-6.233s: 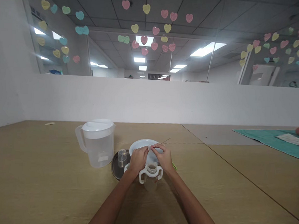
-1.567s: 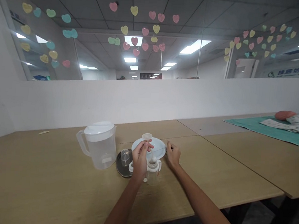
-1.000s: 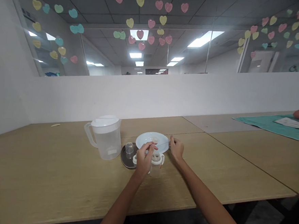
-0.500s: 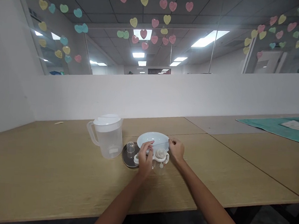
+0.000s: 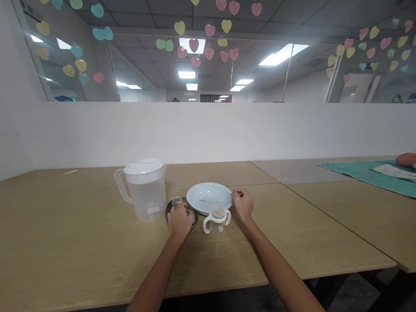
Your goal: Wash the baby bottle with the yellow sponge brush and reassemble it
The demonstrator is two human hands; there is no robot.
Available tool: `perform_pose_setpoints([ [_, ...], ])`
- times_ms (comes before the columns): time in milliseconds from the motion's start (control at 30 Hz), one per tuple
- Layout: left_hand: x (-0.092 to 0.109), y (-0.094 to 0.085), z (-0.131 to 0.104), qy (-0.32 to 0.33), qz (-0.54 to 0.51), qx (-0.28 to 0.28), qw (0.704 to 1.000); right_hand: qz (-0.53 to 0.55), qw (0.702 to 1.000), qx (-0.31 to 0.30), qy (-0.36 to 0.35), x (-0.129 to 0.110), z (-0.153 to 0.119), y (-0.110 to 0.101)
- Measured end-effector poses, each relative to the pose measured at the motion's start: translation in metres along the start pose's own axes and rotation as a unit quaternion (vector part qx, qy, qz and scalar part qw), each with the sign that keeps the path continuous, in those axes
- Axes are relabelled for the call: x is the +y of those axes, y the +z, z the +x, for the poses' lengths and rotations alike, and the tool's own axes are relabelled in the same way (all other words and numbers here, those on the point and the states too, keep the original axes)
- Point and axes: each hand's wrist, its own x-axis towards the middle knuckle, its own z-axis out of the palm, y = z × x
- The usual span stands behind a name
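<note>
My left hand (image 5: 181, 219) reaches over the small dark tray (image 5: 168, 217), fingers bent down around something they mostly cover. A clear cap (image 5: 177, 201) shows just beyond the fingertips. My right hand (image 5: 242, 203) is closed in a pinch at the right rim of the white oval dish (image 5: 209, 194), holding the end of a thin stick or straw-like piece (image 5: 214, 202) that reaches left across the dish. Between my hands, in front of the dish, a clear baby bottle (image 5: 217, 223) with white handles stands upright.
A lidded clear plastic jug (image 5: 147, 192) stands left of the tray. On the far right lies a teal cloth (image 5: 381, 175) with a patterned cloth and a reddish object (image 5: 410, 159). A small flat piece (image 5: 71, 171) is at the back left.
My left hand has moved left, from over the bottle to the tray. The bottle's handles are now uncovered. My right hand stays beside the dish, and the view has shifted slightly.
</note>
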Motion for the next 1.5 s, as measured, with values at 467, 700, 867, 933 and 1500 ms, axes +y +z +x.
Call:
perform_pose_setpoints([
  [467, 0.058, -0.071, -0.039, 0.161, -0.385, 0.091, 0.904, 0.236, 0.931, -0.07, -0.271, -0.133, -0.074, -0.075],
  [700, 0.091, -0.092, -0.044, 0.082, -0.618, -0.004, 0.782, 0.3, 0.941, -0.082, -0.134, -0.153, -0.098, -0.068],
  [867, 0.09, -0.084, -0.019, -0.009, -0.695, -0.025, 0.718, 0.274, 0.952, -0.104, -0.09, -0.158, -0.09, -0.06],
  [933, 0.087, -0.076, -0.013, -0.038, -0.72, -0.032, 0.692, 0.249, 0.959, -0.104, -0.082, -0.155, -0.089, -0.054],
  [1500, 0.064, -0.008, -0.032, 0.189, -0.462, 0.054, 0.865, 0.172, 0.969, 0.071, -0.163, -0.079, -0.038, -0.058],
])
